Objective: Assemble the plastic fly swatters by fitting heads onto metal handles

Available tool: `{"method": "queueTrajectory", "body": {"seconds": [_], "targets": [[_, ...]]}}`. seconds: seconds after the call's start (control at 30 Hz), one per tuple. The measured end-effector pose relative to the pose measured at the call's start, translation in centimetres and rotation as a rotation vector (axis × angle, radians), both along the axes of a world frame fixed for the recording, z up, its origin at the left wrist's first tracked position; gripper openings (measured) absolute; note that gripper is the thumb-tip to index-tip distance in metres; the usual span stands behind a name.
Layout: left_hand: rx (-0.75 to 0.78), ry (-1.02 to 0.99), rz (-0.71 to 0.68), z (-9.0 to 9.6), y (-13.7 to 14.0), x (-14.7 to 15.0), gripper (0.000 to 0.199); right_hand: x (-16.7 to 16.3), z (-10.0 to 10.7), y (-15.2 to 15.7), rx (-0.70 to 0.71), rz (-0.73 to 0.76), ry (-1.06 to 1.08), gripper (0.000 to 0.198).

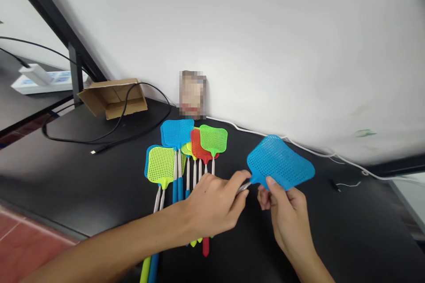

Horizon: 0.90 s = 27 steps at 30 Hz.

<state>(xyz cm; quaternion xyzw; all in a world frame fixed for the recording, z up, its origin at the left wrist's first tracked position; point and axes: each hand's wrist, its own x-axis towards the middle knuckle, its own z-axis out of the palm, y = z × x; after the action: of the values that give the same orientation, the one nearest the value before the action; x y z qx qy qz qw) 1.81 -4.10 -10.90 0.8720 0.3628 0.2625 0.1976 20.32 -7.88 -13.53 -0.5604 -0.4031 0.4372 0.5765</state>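
Observation:
Between my two hands is a blue fly swatter [279,161] with a perforated head, raised over the dark table. My left hand [215,203] is closed round its metal shaft just below the head. The thumb of my right hand [288,216] presses on the head's lower edge, its fingers curled behind. Beside and under my left arm lie several more fly swatters: a yellow-green one [164,166], a blue one [177,133], a red one [199,148] and a green one [214,139]. My left hand and forearm hide parts of their shafts and handles.
An open cardboard box [126,99] lies at the back left, with a black cable [106,139] looping past it. A blurred packet [192,95] leans on the white wall. A white cord [245,129] runs along the wall; a power strip [59,80] is at far left.

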Motion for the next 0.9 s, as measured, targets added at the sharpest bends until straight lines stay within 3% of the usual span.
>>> {"method": "queueTrajectory", "body": {"seconds": [0.2,0.33,0.43,0.6,0.67,0.77,0.83,0.9], "targets": [[-0.180,-0.010,0.190,1.5,2.6,-1.1,0.024,-0.2,0.6,0.2,-0.033,0.168,-0.075,0.037],[-0.065,0.250,0.344,1.6,4.4,-2.3,0.017,-0.3,0.9,0.1,-0.056,0.246,-0.231,0.035],[-0.010,0.474,0.378,1.2,5.4,-2.6,0.015,-0.5,1.1,-0.1,-0.048,0.284,-0.340,0.035],[-0.031,0.563,0.387,1.8,6.2,-3.1,0.024,-0.7,1.0,-0.2,-0.014,0.337,-0.421,0.034],[-0.028,0.541,0.454,2.9,5.3,-4.6,0.030,-0.7,0.8,-0.2,-0.011,0.352,-0.444,0.033],[-0.012,0.494,0.658,4.3,1.6,-8.2,0.032,-0.7,0.5,-0.2,-0.012,0.364,-0.474,0.032],[-0.096,0.524,0.817,4.4,-1.8,-10.3,0.034,-0.7,0.4,-0.2,0.003,0.362,-0.492,0.030],[-0.250,0.604,0.892,3.6,-5.1,-11.5,0.041,-0.7,0.4,-0.4,0.017,0.364,-0.510,0.028]]}}
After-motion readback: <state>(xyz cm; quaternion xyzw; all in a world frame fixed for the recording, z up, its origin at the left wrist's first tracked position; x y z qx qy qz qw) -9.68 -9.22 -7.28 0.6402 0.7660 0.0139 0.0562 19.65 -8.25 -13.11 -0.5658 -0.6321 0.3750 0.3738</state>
